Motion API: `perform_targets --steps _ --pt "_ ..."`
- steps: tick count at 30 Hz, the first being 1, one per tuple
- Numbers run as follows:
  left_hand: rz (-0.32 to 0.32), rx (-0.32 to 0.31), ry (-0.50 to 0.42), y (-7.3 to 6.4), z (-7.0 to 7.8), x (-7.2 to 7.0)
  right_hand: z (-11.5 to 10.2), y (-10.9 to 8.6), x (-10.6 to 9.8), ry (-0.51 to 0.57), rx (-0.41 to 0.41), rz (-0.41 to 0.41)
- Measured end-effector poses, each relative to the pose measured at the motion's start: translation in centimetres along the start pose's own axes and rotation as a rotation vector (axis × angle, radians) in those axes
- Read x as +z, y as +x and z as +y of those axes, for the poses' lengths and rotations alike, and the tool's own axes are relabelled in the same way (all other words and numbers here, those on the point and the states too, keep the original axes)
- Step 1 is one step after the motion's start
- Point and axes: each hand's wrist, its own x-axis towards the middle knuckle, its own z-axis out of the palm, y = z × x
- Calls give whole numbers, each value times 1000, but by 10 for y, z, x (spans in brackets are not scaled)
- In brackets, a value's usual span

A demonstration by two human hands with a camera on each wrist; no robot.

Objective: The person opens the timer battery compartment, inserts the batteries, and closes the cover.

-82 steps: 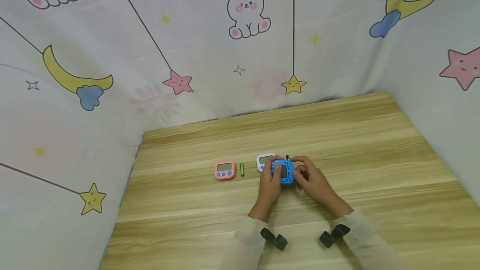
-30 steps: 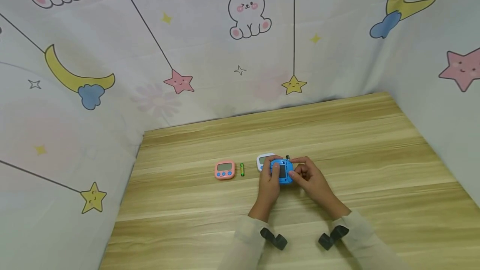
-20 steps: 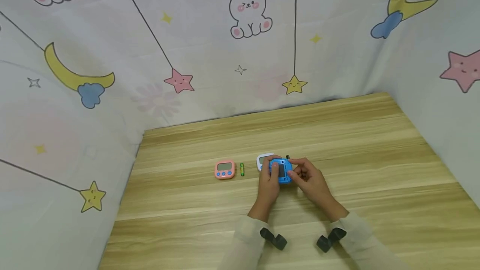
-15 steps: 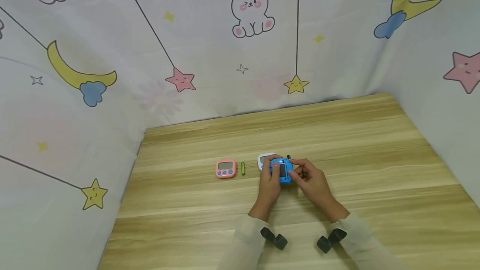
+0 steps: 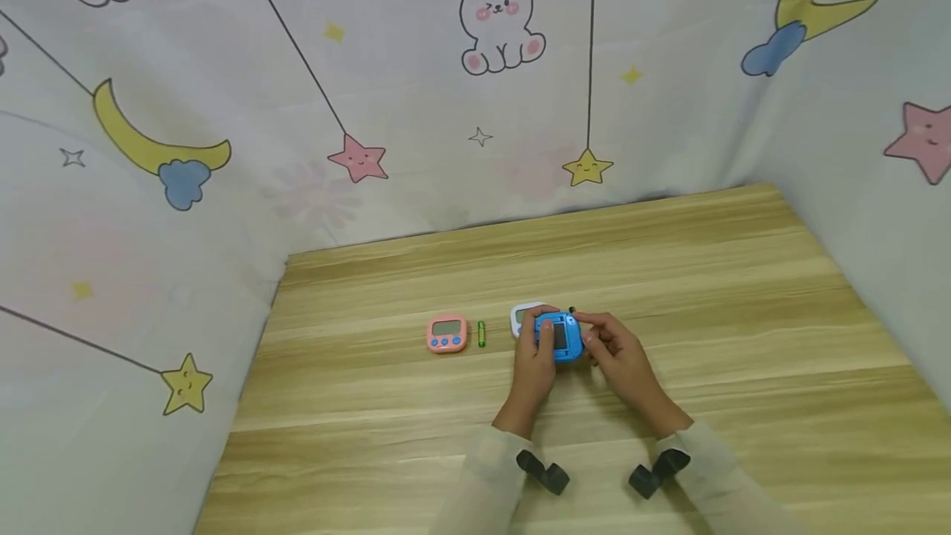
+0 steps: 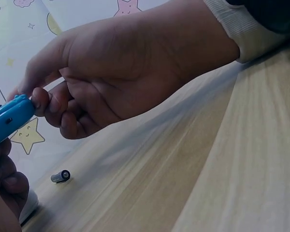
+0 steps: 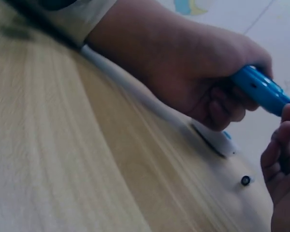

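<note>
Cloth (image 5: 416,97): white, hung around the table, printed from left to right with moon, stars, rabbit and second moon. Table (image 5: 349,403): wood-grain top. Pink timer (image 5: 447,334): lying face up, grey screen above three blue buttons; any lettering too small to read. Green battery (image 5: 481,334): lying just right of the pink timer; label too small to read. White timer (image 5: 523,317): on the table, grey screen up, partly hidden by the left hand (image 5: 534,362). That hand grips the left side of the blue timer, thumb on top. Blue timer (image 5: 570,338): held above the table between the two hands, dark rectangular panel showing; markings too small to read. Dark battery (image 6: 61,176): lying on the table beyond the blue timer; label too dim to read. Right hand (image 5: 622,362): thumb and forefinger pinching the blue timer's right edge, other fingers curled.
</note>
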Motion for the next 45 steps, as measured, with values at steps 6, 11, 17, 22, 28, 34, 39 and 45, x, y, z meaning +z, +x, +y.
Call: perform_targets --steps 6,11,17,22,28,34,39,45 --pt "4 16 -24 1 0 1 23 3 -7 73 132 -60" --pt "26 8 -46 1 1 -1 24 5 -8 122 247 -103" --pt "3 27 -39 3 3 -1 22 6 -10 199 309 -124" --pt "-6 33 -11 3 2 -1 19 6 -12 220 324 -137" --pt "-11 12 -2 3 4 -1 18 7 -13 228 344 -142" --pt "-12 0 5 2 5 -2 19 7 -11 222 346 -145" --pt "-19 1 1 2 5 -2 19 7 -11 210 344 -139" --pt "-18 9 0 1 5 -2 22 6 -11 222 339 -139"
